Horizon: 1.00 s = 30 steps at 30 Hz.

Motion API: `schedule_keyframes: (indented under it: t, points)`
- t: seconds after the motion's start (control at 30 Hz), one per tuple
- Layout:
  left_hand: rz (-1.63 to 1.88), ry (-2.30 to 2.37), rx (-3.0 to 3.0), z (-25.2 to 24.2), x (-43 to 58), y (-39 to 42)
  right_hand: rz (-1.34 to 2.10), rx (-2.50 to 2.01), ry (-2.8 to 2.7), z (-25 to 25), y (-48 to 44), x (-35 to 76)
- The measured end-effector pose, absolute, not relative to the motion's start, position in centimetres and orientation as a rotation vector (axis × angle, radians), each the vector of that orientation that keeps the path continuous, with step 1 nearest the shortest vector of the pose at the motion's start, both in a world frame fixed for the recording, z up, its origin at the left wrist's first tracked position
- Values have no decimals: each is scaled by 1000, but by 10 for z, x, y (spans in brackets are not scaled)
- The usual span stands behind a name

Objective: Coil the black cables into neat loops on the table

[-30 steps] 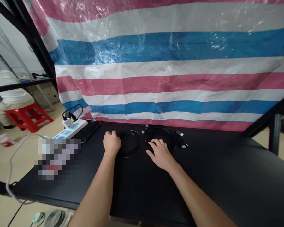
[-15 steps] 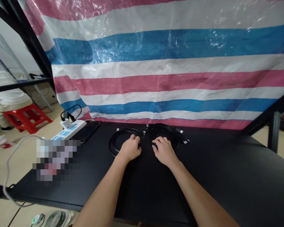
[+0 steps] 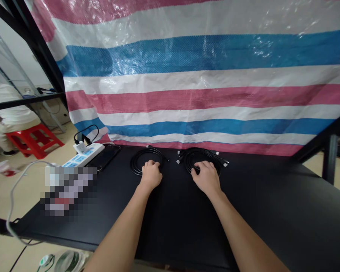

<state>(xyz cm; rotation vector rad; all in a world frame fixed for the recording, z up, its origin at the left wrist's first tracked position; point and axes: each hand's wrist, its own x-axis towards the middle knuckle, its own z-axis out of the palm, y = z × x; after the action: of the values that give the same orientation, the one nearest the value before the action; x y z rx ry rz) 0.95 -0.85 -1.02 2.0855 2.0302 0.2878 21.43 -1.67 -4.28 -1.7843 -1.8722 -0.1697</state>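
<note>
The left hand sits on the near edge of one coiled black cable, and the right hand on a second coiled cable, its plugs splayed just beyond. The fingers curl down onto each coil, though whether they grip or only press, I cannot tell. Both coils lie flat on the black desk, side by side but apart. Further left are a phone and a power strip — a striped tarp hangs behind.

Bare left hand, bare right hand, bare forearms
</note>
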Motion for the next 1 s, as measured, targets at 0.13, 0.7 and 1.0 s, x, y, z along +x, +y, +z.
schedule_keyframes:
  t: [0.13, 0.7, 1.0]
  points:
    - [341, 1911, 2104, -13, 13, -10, -118, -1854, -1895, -48, -12, 227]
    - [728, 1934, 2049, -11, 9, -10, -146, -1894, -1633, -33, -13, 241]
    - [817, 2022, 1830, -2, 1, -5, 222, -2244, -1218, -30, -9, 271]
